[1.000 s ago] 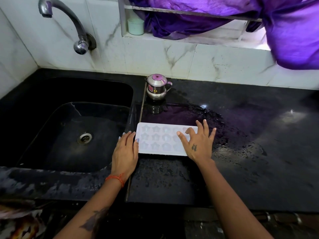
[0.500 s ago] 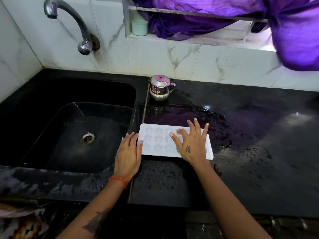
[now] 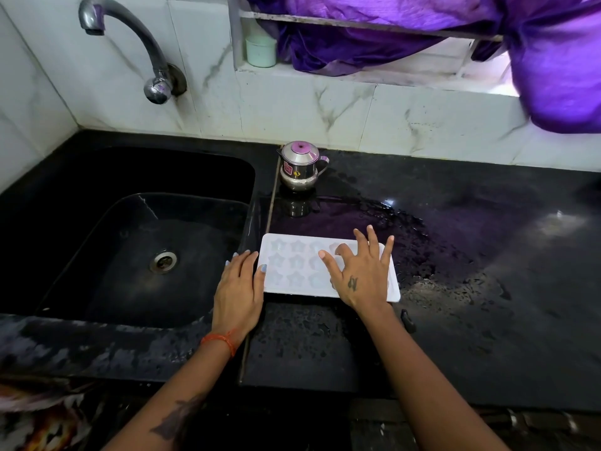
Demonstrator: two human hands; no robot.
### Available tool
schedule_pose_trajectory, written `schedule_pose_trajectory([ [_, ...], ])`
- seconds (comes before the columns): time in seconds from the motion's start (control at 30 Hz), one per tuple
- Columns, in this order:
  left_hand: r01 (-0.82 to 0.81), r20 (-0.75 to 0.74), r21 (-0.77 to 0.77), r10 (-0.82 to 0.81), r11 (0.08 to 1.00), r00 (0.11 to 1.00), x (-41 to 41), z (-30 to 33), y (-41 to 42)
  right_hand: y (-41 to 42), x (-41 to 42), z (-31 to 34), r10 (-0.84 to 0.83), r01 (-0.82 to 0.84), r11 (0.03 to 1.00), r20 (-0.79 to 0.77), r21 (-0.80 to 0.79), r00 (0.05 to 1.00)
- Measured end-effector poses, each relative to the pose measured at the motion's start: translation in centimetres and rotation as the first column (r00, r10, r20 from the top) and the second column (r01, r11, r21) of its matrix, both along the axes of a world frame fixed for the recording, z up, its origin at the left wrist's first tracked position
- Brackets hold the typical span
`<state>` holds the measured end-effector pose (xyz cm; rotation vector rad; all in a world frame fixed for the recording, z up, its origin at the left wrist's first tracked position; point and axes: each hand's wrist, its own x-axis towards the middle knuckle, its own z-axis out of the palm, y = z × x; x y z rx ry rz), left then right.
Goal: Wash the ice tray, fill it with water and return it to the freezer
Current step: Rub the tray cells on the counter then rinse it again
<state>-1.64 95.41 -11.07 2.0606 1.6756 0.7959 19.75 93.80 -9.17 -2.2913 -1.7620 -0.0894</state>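
A white ice tray with star-shaped cells lies flat on the wet black counter, just right of the sink. My left hand lies flat with straight fingers against the tray's left edge, its thumb touching the tray. Spread across the tray's right half, my right hand rests on it with fingers fanned out and fingertips down. The tray's right cells are hidden under that hand.
A black sink with a drain sits at the left, under a metal tap. A small steel pot with a purple lid stands behind the tray. Purple cloth hangs over the window ledge, beside a pale cup.
My right hand has slid left over the tray, uncovering its right end. The left hand stays at the left edge. The camera has shifted slightly.
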Motion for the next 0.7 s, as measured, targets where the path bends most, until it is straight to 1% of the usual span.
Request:
schedule_pose_trajectory([
  [0.2, -0.015, -0.022, 0.012, 0.015, 1.0, 1.0, -0.03, -0.19, 0.12, 0.02, 0.0, 0.39, 0.017, -0.019, 0.999, -0.032, -0.046, 0.999],
  [0.37, -0.024, -0.031, 0.015, 0.024, 1.0, 0.999, 0.01, -0.2, 0.15, 0.0, 0.16, 0.49, 0.041, -0.045, 0.998, -0.083, -0.049, 0.996],
  [0.57, -0.024, -0.021, 0.01, 0.024, 1.0, 0.999, 0.09, -0.13, 0.15, -0.01, 0.11, 0.28, 0.046, -0.047, 0.999, -0.095, -0.007, 0.994],
  [0.7, -0.025, -0.021, 0.009, 0.025, 1.0, 0.999, 0.06, -0.18, 0.15, 0.0, 0.12, 0.16, 0.026, -0.027, 0.999, -0.068, -0.02, 0.997],
])
